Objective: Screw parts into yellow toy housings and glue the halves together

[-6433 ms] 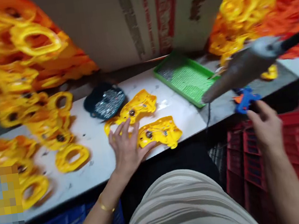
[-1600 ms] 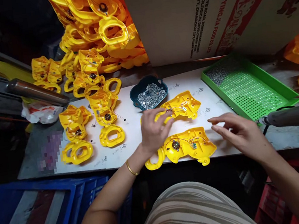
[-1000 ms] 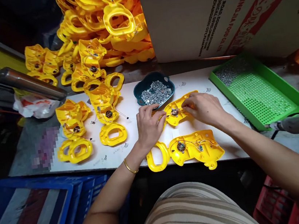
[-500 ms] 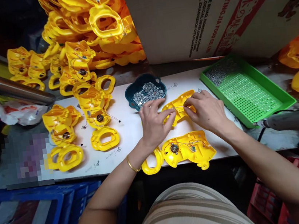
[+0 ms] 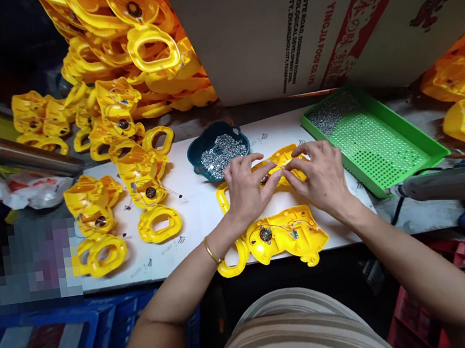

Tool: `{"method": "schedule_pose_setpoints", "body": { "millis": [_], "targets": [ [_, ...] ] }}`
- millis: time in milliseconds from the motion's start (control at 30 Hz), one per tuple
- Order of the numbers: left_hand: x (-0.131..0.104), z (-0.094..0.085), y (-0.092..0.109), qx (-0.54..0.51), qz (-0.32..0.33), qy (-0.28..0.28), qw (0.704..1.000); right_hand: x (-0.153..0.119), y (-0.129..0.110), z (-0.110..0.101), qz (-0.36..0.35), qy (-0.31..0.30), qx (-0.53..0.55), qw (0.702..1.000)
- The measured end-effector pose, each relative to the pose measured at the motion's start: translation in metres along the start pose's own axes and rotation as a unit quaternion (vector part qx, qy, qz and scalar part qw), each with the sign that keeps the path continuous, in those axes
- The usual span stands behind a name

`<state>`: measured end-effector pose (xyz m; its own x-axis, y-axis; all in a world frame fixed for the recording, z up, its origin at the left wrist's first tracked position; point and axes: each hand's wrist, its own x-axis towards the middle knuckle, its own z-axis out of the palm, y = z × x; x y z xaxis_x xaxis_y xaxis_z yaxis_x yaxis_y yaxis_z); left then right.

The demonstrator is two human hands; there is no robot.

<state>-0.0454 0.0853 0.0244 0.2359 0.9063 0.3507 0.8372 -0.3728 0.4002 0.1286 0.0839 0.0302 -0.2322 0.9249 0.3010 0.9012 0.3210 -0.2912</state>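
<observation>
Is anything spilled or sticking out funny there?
I see no spill, but the nearest yellow piece pokes past the front edge of the white tabletop, while the yellow piece behind it lies farther in.

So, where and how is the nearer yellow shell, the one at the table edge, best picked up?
Probably by the loop at its left end, from the near side, pinched above and below. The loop juts past the edge of the table and looks bare, while the shell itself carries a round black part and a small circuit board.
</observation>
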Motion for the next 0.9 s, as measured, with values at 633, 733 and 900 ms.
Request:
{"method": "schedule_pose_setpoints", "body": {
  "millis": [633,733,900],
  "targets": [
    [0.018,0.013,0.015,-0.053,0.097,-0.083,0.99,0.003,0.031,-0.016,0.112,-0.047,0.373,0.92],
    [0.018,0.012,0.015,-0.051,0.065,-0.075,0.994,0.001,0.038,-0.011,0.17,-0.036,0.423,0.889],
    [0.021,0.009,0.025,-0.065,0.016,-0.092,0.994,0.0,0.042,-0.006,0.195,-0.019,0.484,0.853]
  ]
}}
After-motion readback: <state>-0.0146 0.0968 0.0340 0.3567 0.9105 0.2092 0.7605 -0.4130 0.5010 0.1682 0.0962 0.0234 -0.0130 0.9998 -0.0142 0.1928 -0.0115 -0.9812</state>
